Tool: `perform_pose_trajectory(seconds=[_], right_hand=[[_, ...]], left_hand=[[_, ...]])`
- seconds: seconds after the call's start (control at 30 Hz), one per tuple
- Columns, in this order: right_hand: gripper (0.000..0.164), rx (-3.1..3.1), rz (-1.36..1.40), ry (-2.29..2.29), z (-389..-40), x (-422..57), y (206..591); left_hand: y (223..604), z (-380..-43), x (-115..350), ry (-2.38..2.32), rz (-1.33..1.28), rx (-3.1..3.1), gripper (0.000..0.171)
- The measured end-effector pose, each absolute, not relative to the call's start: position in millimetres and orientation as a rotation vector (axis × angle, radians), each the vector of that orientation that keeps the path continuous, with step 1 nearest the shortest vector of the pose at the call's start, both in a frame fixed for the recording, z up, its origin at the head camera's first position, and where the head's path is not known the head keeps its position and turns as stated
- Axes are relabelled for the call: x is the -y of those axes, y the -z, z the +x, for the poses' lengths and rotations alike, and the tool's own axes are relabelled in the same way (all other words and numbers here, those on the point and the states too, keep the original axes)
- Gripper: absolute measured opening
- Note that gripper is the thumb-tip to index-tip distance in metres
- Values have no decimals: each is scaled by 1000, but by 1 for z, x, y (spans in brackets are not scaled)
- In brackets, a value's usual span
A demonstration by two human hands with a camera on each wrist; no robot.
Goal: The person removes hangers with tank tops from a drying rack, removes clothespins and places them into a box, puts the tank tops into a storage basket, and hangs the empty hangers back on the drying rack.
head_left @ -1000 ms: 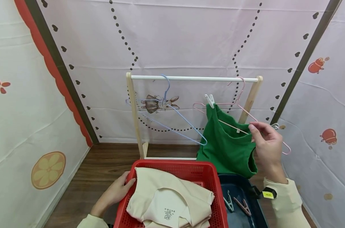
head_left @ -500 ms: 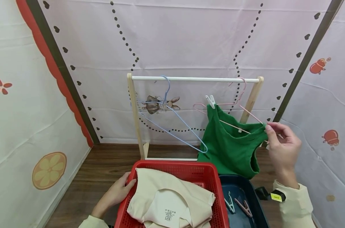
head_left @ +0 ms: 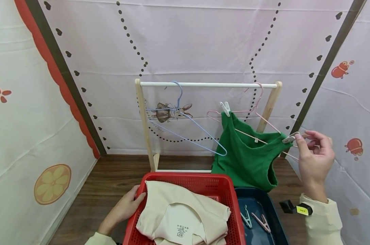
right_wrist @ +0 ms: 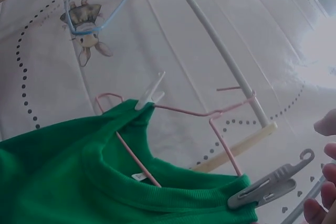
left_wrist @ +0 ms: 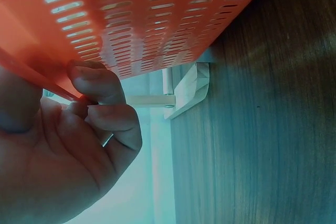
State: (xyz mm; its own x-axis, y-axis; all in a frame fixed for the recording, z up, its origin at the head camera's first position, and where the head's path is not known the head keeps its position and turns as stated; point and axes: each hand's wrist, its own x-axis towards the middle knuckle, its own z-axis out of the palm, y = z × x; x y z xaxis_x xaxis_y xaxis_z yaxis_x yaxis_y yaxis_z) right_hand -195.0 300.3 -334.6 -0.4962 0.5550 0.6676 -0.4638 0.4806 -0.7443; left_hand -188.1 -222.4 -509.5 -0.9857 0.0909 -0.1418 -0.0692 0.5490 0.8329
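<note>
A green sleeveless top (head_left: 246, 160) hangs on a pink hanger (head_left: 266, 122), with a white clothespin (head_left: 225, 109) on its left shoulder. A pale grey clothespin (right_wrist: 262, 187) bites the right shoulder strap over the hanger arm. My right hand (head_left: 316, 156) is right at that clothespin's outer end. In the right wrist view, its fingers (right_wrist: 328, 177) stand just apart from the clothespin, thumb and fingers spread. My left hand (head_left: 123, 206) grips the left rim of a red plastic basket (head_left: 188, 176), thumb inside. A folded cream shirt (head_left: 160, 197) lies in the basket.
A wooden rack with a white rail (head_left: 203, 84) bears both hangers; a blue hanger (head_left: 200, 131) hangs bare at left. Right of the basket, a dark blue tray (head_left: 255, 192) holds a green clothespin (head_left: 247, 217) and a pink clothespin (head_left: 262, 223). Printed cloth walls enclose the sides.
My right hand has pulled the top's right shoulder outward along the hanger, then shifted right off the cloth to the clothespin there. My left hand stays on the basket.
</note>
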Motion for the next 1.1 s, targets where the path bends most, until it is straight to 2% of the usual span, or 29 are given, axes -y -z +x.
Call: perform_pose_trajectory(seconds=[0.33,0.63,0.83,1.1], right_hand=[[51,1791,-103,-1351,-201,-303,339],[58,2023,-268,-1320,-201,-308,335],[55,2243,-282,-1211,-198,-316,332],[38,2382,-149,-1054,-197,-321,335]], left_hand=[[512,-188,224,-1450,70,-2582,44],[512,-188,223,-1440,82,-2600,41],[511,-189,222,-1440,65,-2606,40],[511,-189,223,-1432,44,-2614,39]])
